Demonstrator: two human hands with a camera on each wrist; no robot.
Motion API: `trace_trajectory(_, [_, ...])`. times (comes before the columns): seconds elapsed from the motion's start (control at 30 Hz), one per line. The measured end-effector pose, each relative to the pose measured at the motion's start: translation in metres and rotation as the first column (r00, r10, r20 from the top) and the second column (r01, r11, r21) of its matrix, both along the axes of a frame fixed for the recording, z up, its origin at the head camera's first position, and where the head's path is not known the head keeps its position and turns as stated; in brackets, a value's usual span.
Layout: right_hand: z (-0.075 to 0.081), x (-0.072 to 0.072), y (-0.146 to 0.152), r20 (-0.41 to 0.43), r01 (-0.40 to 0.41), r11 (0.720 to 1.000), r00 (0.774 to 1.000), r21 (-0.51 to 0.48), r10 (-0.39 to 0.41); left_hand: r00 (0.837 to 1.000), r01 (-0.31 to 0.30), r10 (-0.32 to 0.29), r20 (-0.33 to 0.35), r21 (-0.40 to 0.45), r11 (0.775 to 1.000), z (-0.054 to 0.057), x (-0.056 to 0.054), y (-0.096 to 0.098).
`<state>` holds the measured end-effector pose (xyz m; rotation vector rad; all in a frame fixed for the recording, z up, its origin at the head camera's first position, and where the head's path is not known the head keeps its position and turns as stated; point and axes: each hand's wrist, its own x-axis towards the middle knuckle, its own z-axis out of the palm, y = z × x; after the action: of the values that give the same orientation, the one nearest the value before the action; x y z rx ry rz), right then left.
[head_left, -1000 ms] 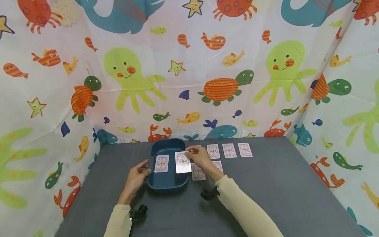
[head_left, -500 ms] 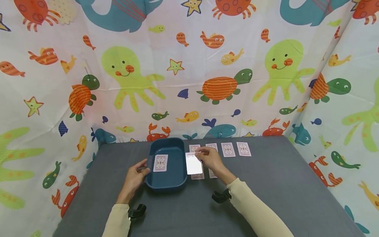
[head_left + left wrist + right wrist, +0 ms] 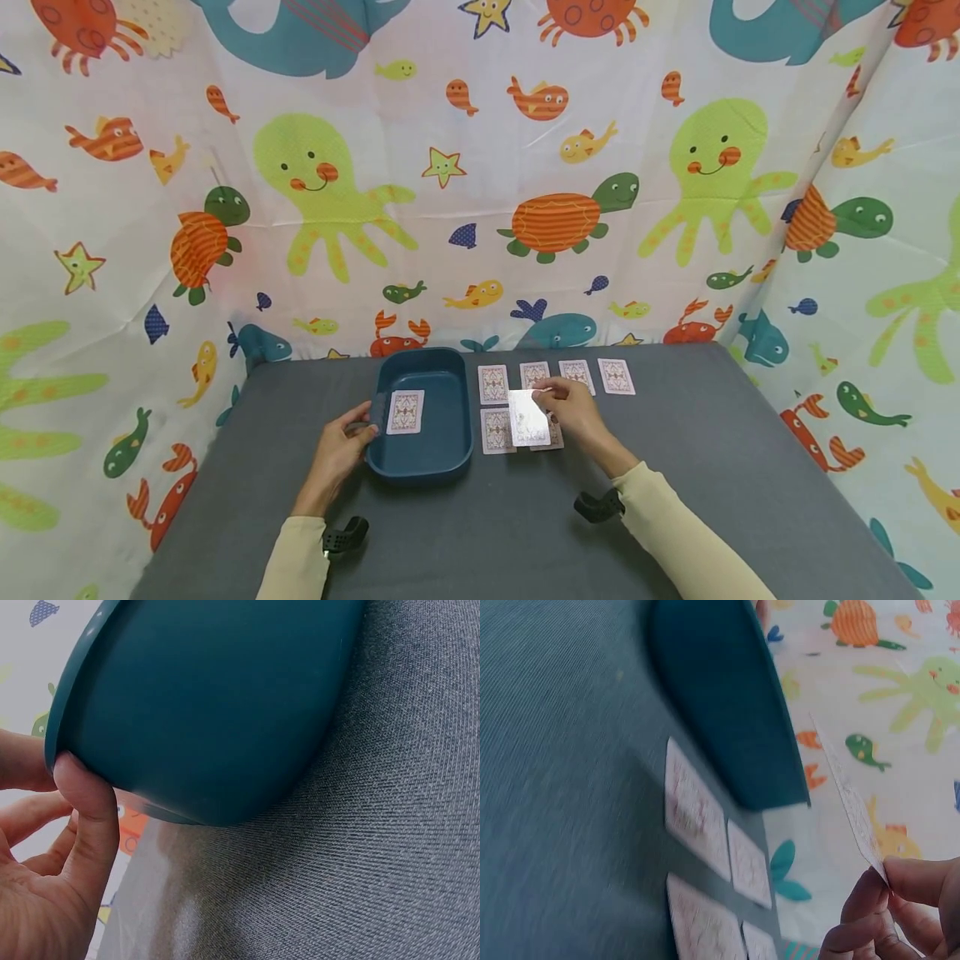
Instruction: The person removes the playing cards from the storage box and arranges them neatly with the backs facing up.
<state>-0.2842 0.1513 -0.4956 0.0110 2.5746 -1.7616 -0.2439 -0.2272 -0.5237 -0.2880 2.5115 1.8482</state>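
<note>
My right hand (image 3: 576,417) pinches a playing card (image 3: 529,420) by its edge between thumb and fingers, above the cards right of the tray. In the right wrist view that card (image 3: 849,799) appears almost edge-on, raised off the table. With thumb and fingers, my left hand (image 3: 337,457) grips the left rim of a blue plastic tray (image 3: 448,429). The left wrist view has the thumb (image 3: 90,810) against the tray wall (image 3: 202,712). Inside the tray, toward its left side, lie face-down cards (image 3: 406,412); how many is hard to tell.
Face-down cards lie in two rows right of the tray: several in the back row, including one at its right end (image 3: 617,377), and two in front, one nearest the tray (image 3: 497,432). A grey cloth (image 3: 480,533) covers the table. A sea-animal curtain (image 3: 465,225) stands behind and at both sides.
My right hand has moved right with the pinched card, from over the tray to over the front-row cards. My left hand stays on the tray's rim.
</note>
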Motion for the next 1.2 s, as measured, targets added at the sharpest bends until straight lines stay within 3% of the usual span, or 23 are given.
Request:
trace_trajectory(0.6, [-0.021, -0.003, 0.073, -0.006, 0.082, 0.993, 0.997, 0.082, -0.081, 1.0, -0.003, 0.003, 0.027, -0.019, 1.0, 0.003, 0.0, 0.002])
trace_trajectory(0.87, [-0.025, -0.008, 0.088, 0.02, 0.077, 0.979, 0.996, 0.188, -0.082, 1.0, -0.002, 0.003, 0.016, -0.01, 1.0, 0.002, 0.001, 0.0])
trace_trajectory(1.2, [-0.035, -0.018, 0.098, 0.032, 0.061, 0.975, 0.997, 0.212, -0.069, 1.0, -0.004, 0.004, 0.014, -0.004, 1.0, 0.001, 0.0, 0.0])
